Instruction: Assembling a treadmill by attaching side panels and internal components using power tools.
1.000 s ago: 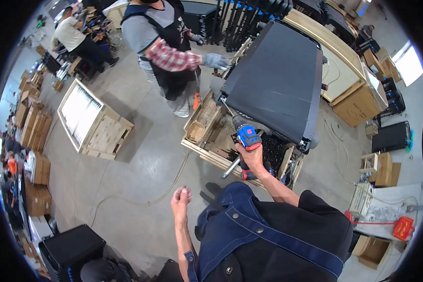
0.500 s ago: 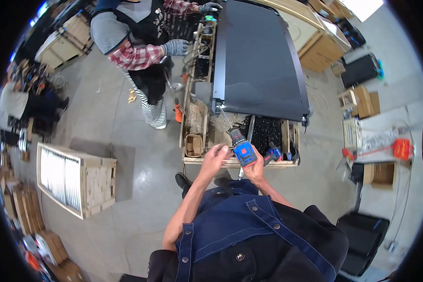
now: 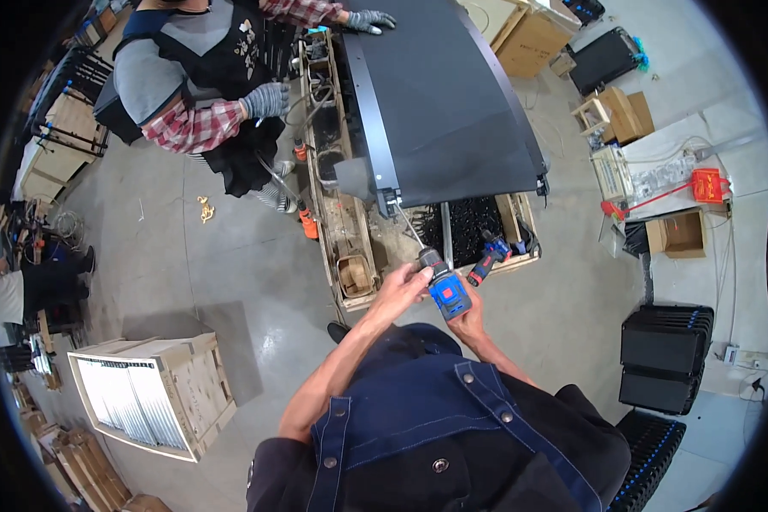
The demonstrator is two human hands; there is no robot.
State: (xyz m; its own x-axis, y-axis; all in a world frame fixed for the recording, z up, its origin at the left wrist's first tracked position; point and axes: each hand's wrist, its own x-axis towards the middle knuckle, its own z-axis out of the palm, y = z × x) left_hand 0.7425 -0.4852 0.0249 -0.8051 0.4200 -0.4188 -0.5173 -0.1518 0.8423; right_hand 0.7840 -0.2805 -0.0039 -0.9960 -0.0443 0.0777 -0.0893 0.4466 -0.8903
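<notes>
Blue and black, the power drill (image 3: 449, 295) stood before my chest at the near edge of the wooden bench (image 3: 360, 302), its long bit (image 3: 410, 225) slanting up to the corner fitting (image 3: 389, 199) of the dark deck (image 3: 452, 111). Tip seated or not: couldn't tell. Step in hand, by my reading: setting the bit to a fastener at that corner; next move called for a true line and steady pressure. Left hand (image 3: 401, 292): closed on the drill's front, thumb behind the chuck, fingertips partly hidden. Right hand (image 3: 469, 322): wrapped round the grip, mostly beneath the tool; trigger finger out of sight. Just right, a second drill (image 3: 491, 256) lay beside black small parts (image 3: 472, 224). Farther off, a co-worker's gloved hand (image 3: 369, 21) rested at the deck's edge.
</notes>
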